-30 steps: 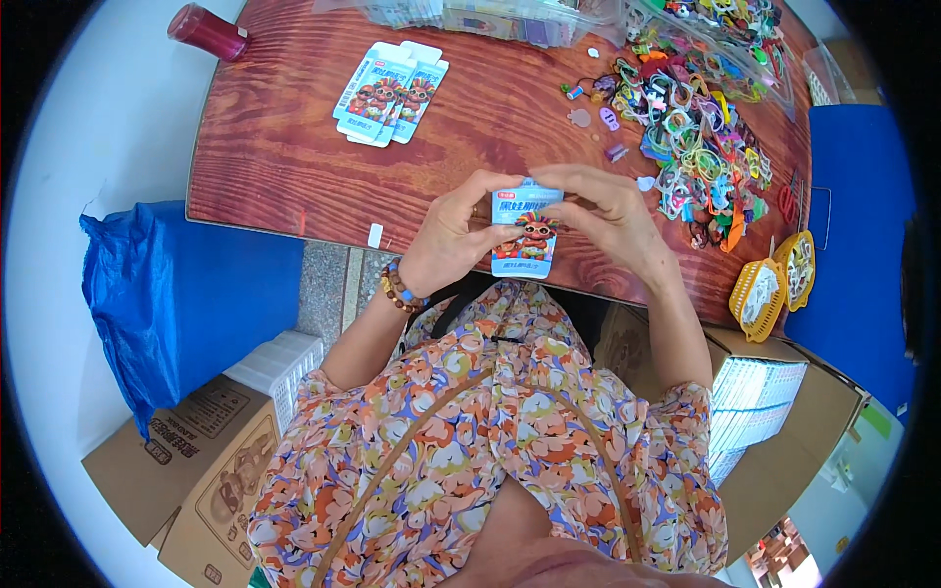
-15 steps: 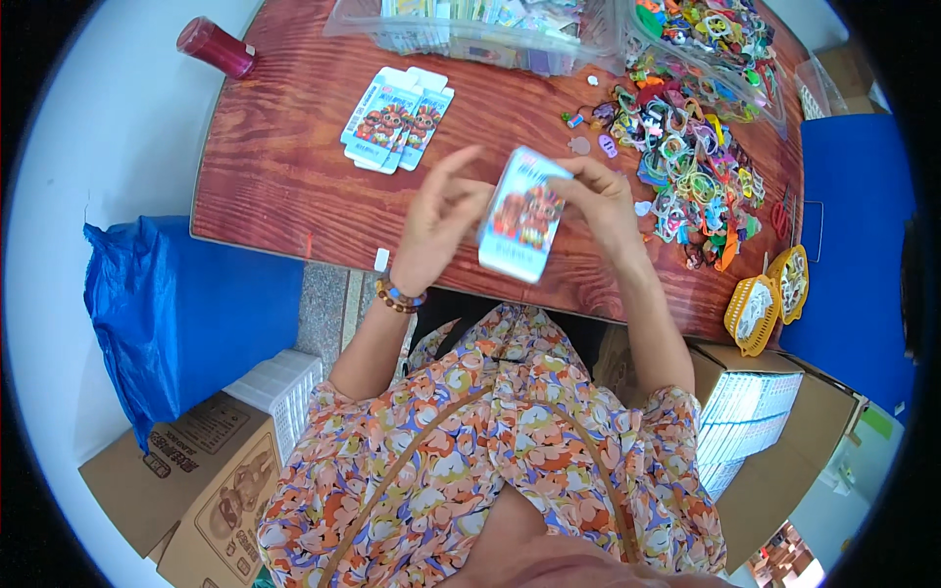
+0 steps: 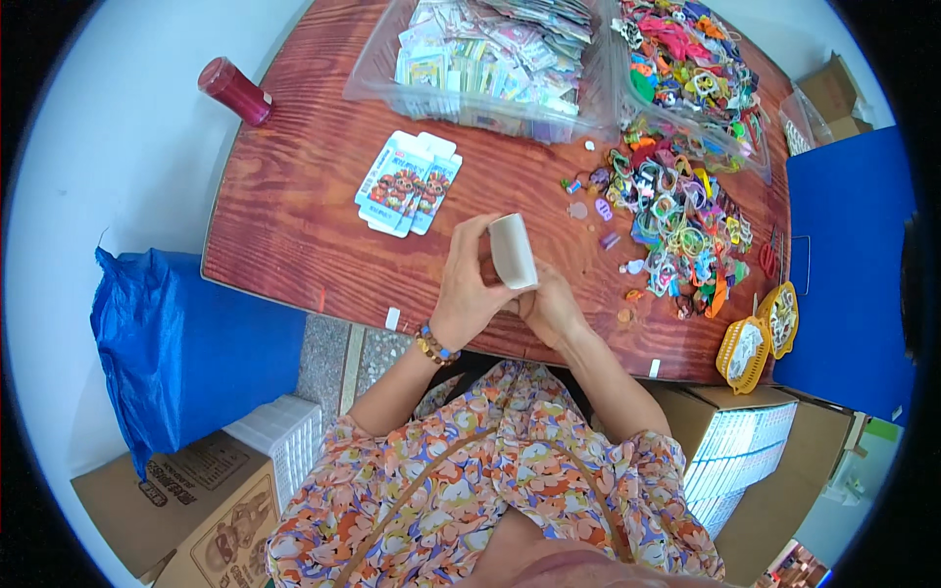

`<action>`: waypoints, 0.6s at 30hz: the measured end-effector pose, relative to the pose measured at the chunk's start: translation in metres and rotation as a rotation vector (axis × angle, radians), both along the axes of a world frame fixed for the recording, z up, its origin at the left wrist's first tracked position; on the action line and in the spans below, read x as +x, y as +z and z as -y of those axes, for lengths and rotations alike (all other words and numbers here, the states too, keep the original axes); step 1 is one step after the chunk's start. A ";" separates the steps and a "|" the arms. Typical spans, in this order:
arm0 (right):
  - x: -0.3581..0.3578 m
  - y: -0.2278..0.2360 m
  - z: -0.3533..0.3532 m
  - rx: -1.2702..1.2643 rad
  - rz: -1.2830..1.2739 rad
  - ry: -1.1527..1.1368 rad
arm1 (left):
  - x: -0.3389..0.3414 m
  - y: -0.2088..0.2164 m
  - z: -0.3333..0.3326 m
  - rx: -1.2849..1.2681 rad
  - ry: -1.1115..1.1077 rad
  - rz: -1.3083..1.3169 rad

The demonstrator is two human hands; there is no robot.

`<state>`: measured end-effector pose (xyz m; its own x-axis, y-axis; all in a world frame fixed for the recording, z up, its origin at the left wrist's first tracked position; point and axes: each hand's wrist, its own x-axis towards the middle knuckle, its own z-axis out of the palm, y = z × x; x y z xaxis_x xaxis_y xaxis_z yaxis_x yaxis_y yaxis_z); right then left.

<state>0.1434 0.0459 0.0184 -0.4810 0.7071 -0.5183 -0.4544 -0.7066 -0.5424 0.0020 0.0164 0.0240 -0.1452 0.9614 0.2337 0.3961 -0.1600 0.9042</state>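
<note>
A small cardboard box stands squared out between my hands over the near part of the table, its plain white inside facing up. My left hand is closed round its left side, fingers behind and thumb at the lower edge. Against the box's lower right end, my right hand is closed too; its fingertips are partly hidden by the box. Beyond my left hand lie several flat, printed light-blue boxes, overlapping on the red wood-grain table.
A clear plastic bin of packed cards stands at the back. Right of it are a bin of small colourful trinkets and a loose heap of bands and charms. Two yellow baskets, red scissors and a red bottle sit near the edges.
The flat printed box in my hands has become a squared-out box with its inside showing. My hands came closer together, and the view tilted so the table sits lower.
</note>
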 end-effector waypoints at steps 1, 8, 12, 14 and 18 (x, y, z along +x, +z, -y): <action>0.002 0.002 -0.005 0.079 0.178 0.171 | -0.004 0.000 0.001 -0.052 -0.007 0.108; 0.001 0.079 -0.113 1.144 0.779 0.230 | -0.033 -0.002 0.008 -0.254 0.083 0.415; -0.035 0.086 -0.218 1.616 1.203 0.158 | -0.030 0.008 0.003 -0.166 0.092 0.143; -0.062 0.081 -0.255 1.570 1.346 0.391 | -0.027 0.018 0.005 -0.254 0.005 0.073; -0.105 0.070 -0.287 1.523 1.450 0.557 | -0.024 0.009 0.013 -0.268 -0.023 0.111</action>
<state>0.0382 0.3331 0.0883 -0.6244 0.7788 0.0602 0.7200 0.6037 -0.3422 -0.0216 0.0036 0.0331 -0.1333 0.9900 -0.0455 0.2910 0.0830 0.9531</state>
